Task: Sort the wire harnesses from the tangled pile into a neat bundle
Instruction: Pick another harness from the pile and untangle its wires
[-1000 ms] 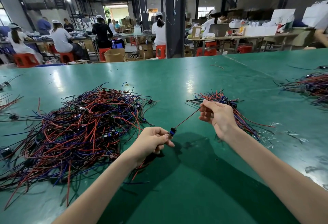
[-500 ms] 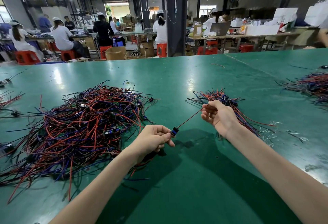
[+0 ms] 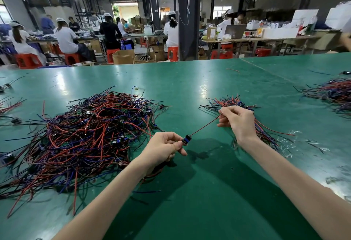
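Observation:
A big tangled pile of red, blue and black wire harnesses [image 3: 85,135] lies on the green table [image 3: 209,192], left of centre. One wire harness [image 3: 205,125] is stretched taut between my hands. My left hand [image 3: 163,148] pinches its small blue-and-black connector end beside the pile. My right hand [image 3: 237,120] grips the wire ends, held just above a smaller, straighter bundle of harnesses [image 3: 266,133] that lies under and behind it.
Another heap of wires [image 3: 334,93] sits at the right edge, and a few loose harnesses [image 3: 9,106] lie at the far left. Scraps of clear plastic [image 3: 296,137] lie right of the bundle. Seated workers and benches fill the background beyond the table.
Both hands have stayed nearly in place with the harness stretched between them; the right hand has shifted slightly up and away over the bundle.

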The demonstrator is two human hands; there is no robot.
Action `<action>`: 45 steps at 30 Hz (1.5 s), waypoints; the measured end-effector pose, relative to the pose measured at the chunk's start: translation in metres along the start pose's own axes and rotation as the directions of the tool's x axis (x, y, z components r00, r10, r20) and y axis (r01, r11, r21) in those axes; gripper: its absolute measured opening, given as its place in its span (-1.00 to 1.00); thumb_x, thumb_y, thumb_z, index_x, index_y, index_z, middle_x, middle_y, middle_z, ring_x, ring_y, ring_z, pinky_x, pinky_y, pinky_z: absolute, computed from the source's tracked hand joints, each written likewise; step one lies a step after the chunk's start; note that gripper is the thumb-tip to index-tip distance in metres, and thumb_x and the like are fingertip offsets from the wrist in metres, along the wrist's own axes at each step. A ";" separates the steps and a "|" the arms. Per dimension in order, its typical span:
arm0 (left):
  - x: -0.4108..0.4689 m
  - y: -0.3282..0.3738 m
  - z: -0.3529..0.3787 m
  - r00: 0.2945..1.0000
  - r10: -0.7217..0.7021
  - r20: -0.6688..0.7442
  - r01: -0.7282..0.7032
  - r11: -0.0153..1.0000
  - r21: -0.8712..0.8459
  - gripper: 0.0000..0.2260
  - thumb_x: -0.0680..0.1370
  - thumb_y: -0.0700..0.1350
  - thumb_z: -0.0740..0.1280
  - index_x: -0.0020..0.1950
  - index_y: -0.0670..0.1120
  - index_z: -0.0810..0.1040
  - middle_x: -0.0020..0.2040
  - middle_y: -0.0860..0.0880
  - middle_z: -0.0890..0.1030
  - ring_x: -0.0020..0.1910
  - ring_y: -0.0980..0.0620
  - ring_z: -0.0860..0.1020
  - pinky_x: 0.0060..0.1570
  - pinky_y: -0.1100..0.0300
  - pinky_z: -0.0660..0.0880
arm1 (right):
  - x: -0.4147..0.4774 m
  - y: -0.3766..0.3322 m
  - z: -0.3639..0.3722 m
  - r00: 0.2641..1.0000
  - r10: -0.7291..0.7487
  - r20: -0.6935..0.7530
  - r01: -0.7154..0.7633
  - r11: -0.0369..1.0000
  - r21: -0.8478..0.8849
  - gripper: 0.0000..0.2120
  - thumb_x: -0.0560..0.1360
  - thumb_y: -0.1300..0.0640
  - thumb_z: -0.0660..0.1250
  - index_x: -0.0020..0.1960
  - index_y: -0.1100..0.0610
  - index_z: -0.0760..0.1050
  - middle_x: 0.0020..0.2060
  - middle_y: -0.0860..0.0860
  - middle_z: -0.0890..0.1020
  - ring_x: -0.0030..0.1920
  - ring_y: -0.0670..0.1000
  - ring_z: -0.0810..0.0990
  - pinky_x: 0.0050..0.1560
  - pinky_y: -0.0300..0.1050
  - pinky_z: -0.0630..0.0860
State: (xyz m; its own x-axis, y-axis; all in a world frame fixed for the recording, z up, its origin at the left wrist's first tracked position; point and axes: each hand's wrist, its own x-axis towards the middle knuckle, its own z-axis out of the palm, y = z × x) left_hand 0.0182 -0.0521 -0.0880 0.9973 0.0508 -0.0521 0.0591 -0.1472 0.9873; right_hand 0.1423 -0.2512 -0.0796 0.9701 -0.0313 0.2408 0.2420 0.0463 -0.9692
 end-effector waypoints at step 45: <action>-0.005 0.007 0.012 0.988 -0.154 0.024 0.154 0.939 -0.307 -0.88 0.48 -0.17 0.39 -0.01 -0.15 0.59 -0.20 -0.03 0.70 -0.46 0.17 0.55 -0.52 0.40 0.37 | -0.058 -0.014 0.037 0.643 0.356 0.678 -0.496 0.868 0.015 -0.73 0.32 0.06 0.43 -0.09 0.21 0.55 -0.36 0.01 0.58 -0.39 -0.09 0.54 -0.32 -0.26 0.49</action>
State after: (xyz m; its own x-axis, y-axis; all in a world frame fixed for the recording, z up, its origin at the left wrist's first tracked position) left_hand 0.0141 -0.0656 -0.0826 0.9770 0.0490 -0.2076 0.1964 0.1726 0.9652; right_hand 0.0834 -0.2128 -0.0781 0.7229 0.6734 -0.1547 -0.2711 0.0705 -0.9600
